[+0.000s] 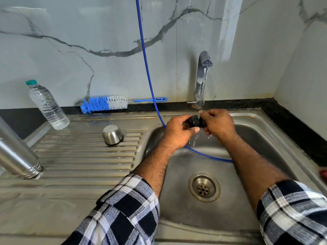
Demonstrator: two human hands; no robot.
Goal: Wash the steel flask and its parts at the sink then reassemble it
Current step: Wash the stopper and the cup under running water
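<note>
We pinch the small black plastic flask stopper (195, 122) between both hands (178, 131) (218, 123) under the tap stream: light, rigid, wet-slick, so grip its rim

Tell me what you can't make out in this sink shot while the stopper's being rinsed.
All in the head view:
- Black stopper: mostly covered by the left hand and right hand; its shape is unclear.
- Steel flask: its base is cut off by the left edge.
- Blue tube: its end is hidden behind the right forearm.
- Brush handle lettering: too small to read.
- Red item: cut off by the right edge.
</note>
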